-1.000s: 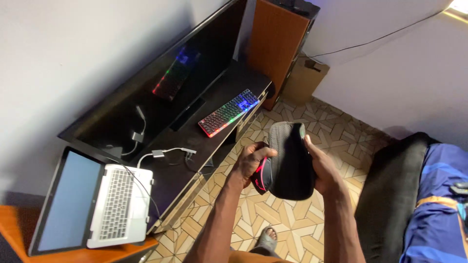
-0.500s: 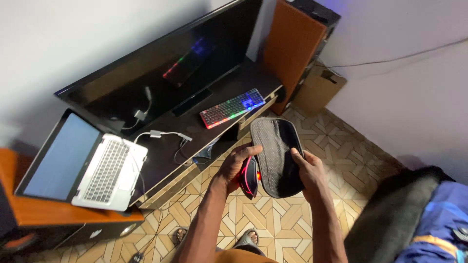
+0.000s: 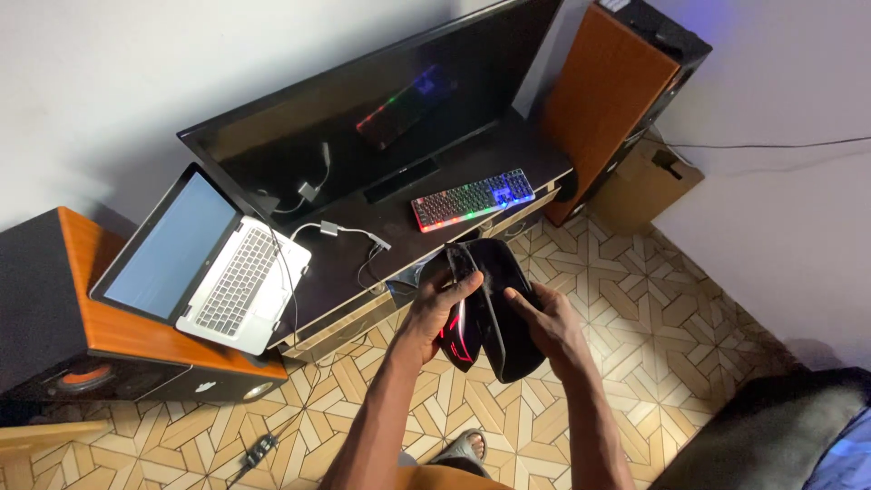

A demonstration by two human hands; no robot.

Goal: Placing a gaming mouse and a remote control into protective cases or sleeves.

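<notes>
Head view: left hand (image 3: 435, 313) w/ fingers clamped on black mouse (image 3: 458, 331) glowing red; right hand (image 3: 544, 322) w/ fingers closed on black pouch (image 3: 506, 308). Both held above tiled floor (image 3: 635, 299), just in front of desk (image 3: 363, 263); pouch long axis runs toward lit keyboard (image 3: 474, 199).

The single head-worn camera looks steeply down from standing height, close above the hands, facing the low black stand (image 3: 381, 272).

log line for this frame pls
left hand: holds red-lit mouse | right hand: holds black pouch | both above tiled floor
</notes>
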